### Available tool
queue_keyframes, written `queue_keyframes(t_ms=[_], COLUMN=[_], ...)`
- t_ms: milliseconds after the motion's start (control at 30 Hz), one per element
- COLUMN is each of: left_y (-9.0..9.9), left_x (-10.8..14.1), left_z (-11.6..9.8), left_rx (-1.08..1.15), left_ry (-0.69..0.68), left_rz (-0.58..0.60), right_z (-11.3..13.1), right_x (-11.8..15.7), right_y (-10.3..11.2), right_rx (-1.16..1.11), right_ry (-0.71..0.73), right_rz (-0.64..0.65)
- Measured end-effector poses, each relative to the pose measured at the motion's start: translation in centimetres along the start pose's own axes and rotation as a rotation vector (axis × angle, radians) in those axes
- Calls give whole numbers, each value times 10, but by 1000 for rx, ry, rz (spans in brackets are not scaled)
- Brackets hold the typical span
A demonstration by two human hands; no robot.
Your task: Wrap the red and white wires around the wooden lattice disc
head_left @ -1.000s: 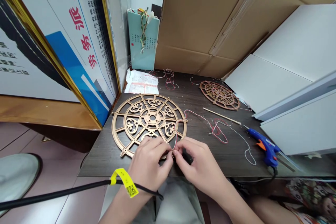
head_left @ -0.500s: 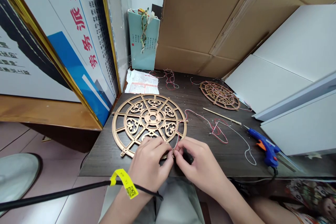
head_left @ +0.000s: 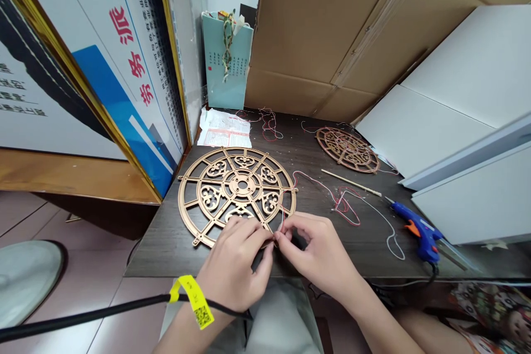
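A round bronze-coloured openwork disc (head_left: 252, 185) with spokes and scroll cutouts lies near the table's front edge. My left hand (head_left: 234, 257) is closed on its near rim, thumb below and fingers above. Beside it, my right hand (head_left: 317, 249) pinches a thin red-and-white wire (head_left: 282, 212) at the rim, fingertips almost touching my left ones. The exact spot between the fingertips is partly hidden. From there the wire runs over the disc's right side and ends in a loose tangle (head_left: 342, 202) on the table.
A second disc (head_left: 347, 149) with red wire lies at the back right. Near it are a thin wooden stick (head_left: 350, 183) and a blue glue gun (head_left: 421, 229). Printed paper (head_left: 226, 130) and a light-blue box (head_left: 227, 66) are at the back left. Cardboard (head_left: 332, 22) stands behind.
My right fingers have shifted slightly at the rim, curling closer around the wire. My left wrist has dipped a little; the disc has barely moved.
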State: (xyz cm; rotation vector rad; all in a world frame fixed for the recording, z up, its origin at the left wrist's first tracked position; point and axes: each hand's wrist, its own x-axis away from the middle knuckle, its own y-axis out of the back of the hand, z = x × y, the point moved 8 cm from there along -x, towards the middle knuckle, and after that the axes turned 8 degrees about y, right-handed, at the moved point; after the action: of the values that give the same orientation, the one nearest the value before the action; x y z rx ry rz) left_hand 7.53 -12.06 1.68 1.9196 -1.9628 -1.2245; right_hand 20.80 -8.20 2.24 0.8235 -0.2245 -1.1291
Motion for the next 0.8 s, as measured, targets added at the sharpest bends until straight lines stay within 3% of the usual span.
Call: queue_keyframes(t_ms=[233, 400, 600, 800], left_y=[-4, -2, 1, 2], left_x=[1, 1, 4, 6], left_z=[-1, -10, -16, -18], left_rx=[-33, -129, -207, -191], left_ry=[-47, -161, -242, -265], left_rz=[54, -12, -100, -112], right_z=[-12, -18, -21, -22], right_x=[3, 3, 4, 3], right_y=[-3, -4, -3, -4], right_rx=[-63, -116, -179, -207], right_ry=[-164, -260, -289, -282], right_rz=[3, 21, 35, 34])
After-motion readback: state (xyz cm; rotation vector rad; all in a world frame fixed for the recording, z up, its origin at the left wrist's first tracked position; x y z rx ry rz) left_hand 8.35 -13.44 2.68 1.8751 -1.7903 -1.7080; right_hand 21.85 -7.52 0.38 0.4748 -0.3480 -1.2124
